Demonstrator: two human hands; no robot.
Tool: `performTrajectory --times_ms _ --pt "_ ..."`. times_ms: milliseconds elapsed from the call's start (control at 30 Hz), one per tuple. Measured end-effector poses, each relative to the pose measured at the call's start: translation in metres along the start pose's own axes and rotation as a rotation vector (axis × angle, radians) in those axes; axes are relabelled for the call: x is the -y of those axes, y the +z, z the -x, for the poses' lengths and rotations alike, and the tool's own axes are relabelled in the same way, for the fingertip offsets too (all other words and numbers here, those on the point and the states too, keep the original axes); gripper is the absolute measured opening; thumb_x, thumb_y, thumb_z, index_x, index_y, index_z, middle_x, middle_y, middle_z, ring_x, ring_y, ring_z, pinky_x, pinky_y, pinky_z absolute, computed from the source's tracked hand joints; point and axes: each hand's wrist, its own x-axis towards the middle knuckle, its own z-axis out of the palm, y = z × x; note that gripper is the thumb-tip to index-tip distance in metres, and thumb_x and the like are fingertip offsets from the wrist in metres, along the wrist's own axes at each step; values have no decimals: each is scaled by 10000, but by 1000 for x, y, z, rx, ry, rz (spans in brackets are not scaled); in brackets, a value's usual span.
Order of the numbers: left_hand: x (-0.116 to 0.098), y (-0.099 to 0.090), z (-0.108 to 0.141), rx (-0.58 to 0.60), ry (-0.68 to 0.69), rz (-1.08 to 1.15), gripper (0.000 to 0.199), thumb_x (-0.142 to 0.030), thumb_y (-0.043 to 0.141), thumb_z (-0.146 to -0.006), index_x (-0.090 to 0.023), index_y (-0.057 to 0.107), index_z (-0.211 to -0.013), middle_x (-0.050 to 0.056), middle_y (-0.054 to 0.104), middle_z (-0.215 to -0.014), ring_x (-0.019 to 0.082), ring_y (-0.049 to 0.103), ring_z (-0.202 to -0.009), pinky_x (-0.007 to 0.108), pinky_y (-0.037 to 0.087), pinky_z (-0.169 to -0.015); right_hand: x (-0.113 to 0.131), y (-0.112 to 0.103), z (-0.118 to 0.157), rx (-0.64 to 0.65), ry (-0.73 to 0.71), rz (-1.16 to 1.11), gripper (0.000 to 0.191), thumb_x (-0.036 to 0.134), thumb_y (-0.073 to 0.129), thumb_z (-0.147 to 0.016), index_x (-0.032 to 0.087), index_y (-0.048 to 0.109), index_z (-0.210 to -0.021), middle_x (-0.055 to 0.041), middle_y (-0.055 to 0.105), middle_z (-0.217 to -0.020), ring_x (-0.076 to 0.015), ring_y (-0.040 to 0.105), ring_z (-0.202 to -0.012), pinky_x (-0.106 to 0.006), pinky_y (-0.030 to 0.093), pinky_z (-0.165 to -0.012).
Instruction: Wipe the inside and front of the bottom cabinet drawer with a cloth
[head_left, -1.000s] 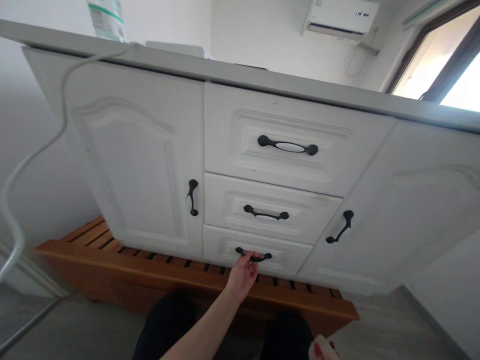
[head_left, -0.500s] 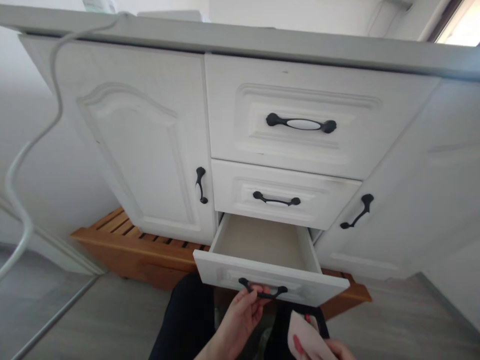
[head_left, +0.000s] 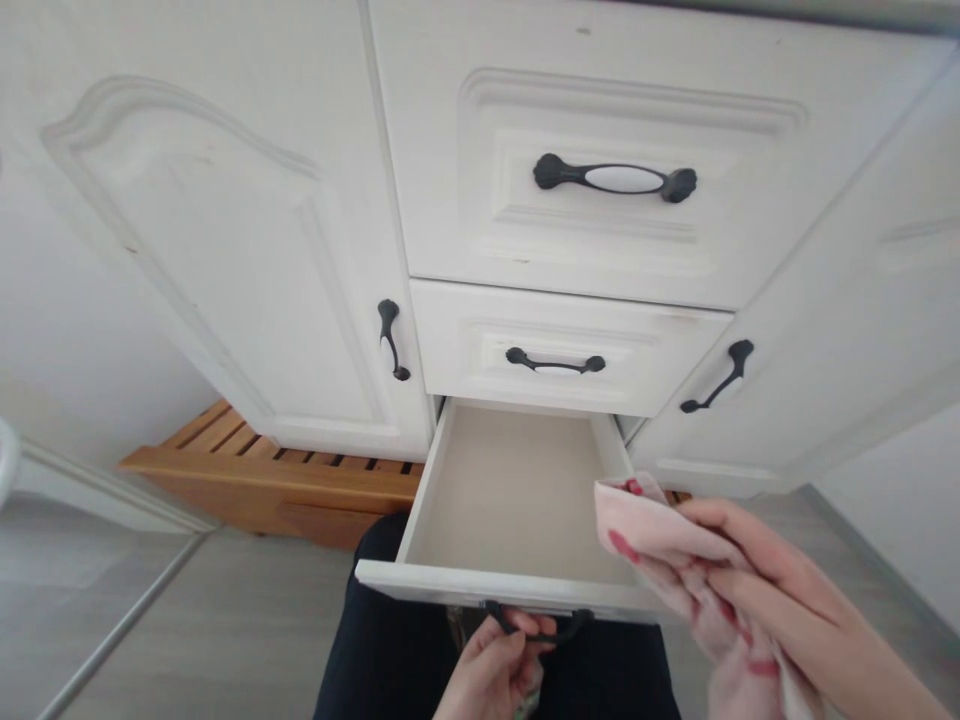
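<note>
The bottom drawer (head_left: pixel 517 490) of a white cabinet is pulled out, and its inside looks bare. My left hand (head_left: pixel 499 660) is closed around the black handle (head_left: pixel 570 628) on its front, low in the view. To the right, my right hand (head_left: pixel 780 580) grips a pink cloth with red marks (head_left: pixel 660 535). The cloth's folded end is over the drawer's right front part, and the rest hangs down below my fingers. Whether the cloth touches the drawer, I cannot tell.
Above are two shut drawers (head_left: pixel 637 120), with cabinet doors (head_left: pixel 225 260) on both sides, all with black handles. A slatted wooden bench (head_left: pixel 315 490) runs under the cabinet. My dark-clothed legs (head_left: pixel 382 640) are below the drawer.
The drawer has come further out with my left hand on its handle. My right hand has risen with the cloth from below the drawer to its right side. The view is closer to the cabinet.
</note>
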Motion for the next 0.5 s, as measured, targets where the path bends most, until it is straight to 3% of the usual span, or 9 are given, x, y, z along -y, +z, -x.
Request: performTrajectory --times_ms 133,267,333,400,500 --pt "0 3 10 -1 25 -9 119 -264 741 -785 -184 724 -870 95 734 -1071 173 682 -969 162 459 -705 36 26 -52 266 -141 109 458 218 422 -821 250 585 -1247 -50 697 -1006 -193 643 -805 -334 534 -772" --pt "0 7 12 -28 14 -14 99 -273 682 -835 -190 698 -886 86 720 -1084 171 655 -1003 183 456 -767 38 92 -106 442 -312 235 504 117 397 -830 201 534 -1308 -65 653 -1184 -196 611 -1027 -368 473 -943" --pt "2 7 9 -48 12 -16 124 -317 692 -835 -194 694 -855 76 727 -1046 147 645 -965 178 456 -762 27 133 -131 413 -278 335 485 111 419 -851 164 524 -1321 -116 600 -1270 -217 570 -1136 -375 442 -992" --pt "6 4 5 -50 17 6 158 -346 733 -806 -196 709 -848 70 732 -1026 125 633 -947 167 459 -758 18 173 -157 312 -165 390 462 136 405 -896 153 502 -1347 -153 585 -1250 -221 595 -1082 -363 465 -947" --pt "8 -3 -1 -27 -29 81 232 -354 817 -724 -210 751 -894 59 743 -1028 105 638 -935 153 478 -751 17 220 -198 164 -128 400 506 128 370 -917 178 421 -1417 -170 530 -1340 -237 579 -1123 -362 480 -916"
